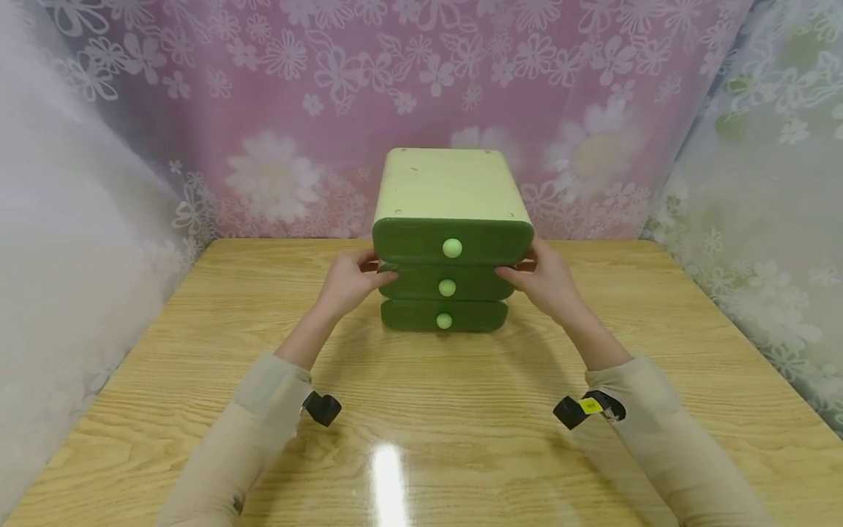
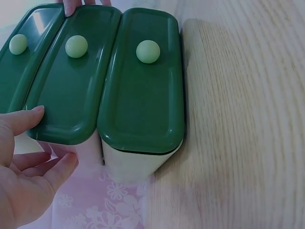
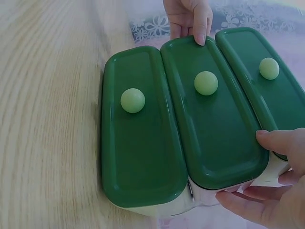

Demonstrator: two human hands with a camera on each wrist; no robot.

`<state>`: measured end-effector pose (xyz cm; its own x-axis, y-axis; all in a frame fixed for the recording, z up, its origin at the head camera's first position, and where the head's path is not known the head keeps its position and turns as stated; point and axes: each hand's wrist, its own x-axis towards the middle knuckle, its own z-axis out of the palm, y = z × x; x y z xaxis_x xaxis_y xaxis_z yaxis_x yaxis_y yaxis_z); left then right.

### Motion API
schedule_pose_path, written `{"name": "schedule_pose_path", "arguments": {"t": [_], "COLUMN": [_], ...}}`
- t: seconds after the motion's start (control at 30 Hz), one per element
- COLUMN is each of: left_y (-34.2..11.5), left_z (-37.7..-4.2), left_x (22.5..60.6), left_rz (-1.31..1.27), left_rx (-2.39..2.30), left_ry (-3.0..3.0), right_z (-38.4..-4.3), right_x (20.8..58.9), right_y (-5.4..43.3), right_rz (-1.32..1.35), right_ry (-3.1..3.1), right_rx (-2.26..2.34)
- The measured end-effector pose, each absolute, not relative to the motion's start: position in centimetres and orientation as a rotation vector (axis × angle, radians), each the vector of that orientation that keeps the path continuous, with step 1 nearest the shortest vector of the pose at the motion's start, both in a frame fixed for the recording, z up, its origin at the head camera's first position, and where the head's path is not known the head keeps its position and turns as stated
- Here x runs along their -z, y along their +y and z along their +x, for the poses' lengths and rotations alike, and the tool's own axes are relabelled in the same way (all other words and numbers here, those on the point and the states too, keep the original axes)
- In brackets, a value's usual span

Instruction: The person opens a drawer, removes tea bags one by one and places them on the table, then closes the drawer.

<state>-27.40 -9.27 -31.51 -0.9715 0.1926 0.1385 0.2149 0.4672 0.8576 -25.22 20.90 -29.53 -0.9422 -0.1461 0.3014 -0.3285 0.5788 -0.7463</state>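
Note:
Three stacked drawer boxes with dark green fronts and round pale-green knobs stand on the table. Cream-coloured is the top box [image 1: 454, 183]; the bottom drawer box [image 1: 411, 315] rests on the wood. My left hand [image 1: 349, 282] holds the middle drawer box [image 1: 421, 282] at its left end, thumb on the green front and fingers along the side, as the left wrist view shows. At the opposite end my right hand [image 1: 553, 285] grips the same box, its thumb [image 3: 269, 137] on the front edge and fingers against the side wall. The backs of the boxes are hidden.
The wooden table [image 1: 421, 395] stretches to both sides and toward me. Behind it hangs a pink flowered curtain [image 1: 276, 95], with pale curtains [image 1: 757, 219] at the sides. Each wrist wears a small black camera [image 1: 321, 408].

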Motion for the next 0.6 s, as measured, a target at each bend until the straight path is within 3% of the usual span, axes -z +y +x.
{"name": "schedule_pose_path", "arguments": {"t": [0.43,0.6], "left_y": [-9.0,-9.0], "left_z": [-26.7,-27.0], "left_x": [32.4,32.6], "left_rz": [-0.307,-0.307], "left_rx": [1.777,1.775], "left_ry": [-2.551,-2.543], "right_z": [-23.0,-21.5], "right_x": [28.2,26.6], "right_y": [21.6,20.8], "right_rz": [0.375,0.617], "right_ry": [-2.468,-2.166], "right_rx": [-1.158,-0.957]}}
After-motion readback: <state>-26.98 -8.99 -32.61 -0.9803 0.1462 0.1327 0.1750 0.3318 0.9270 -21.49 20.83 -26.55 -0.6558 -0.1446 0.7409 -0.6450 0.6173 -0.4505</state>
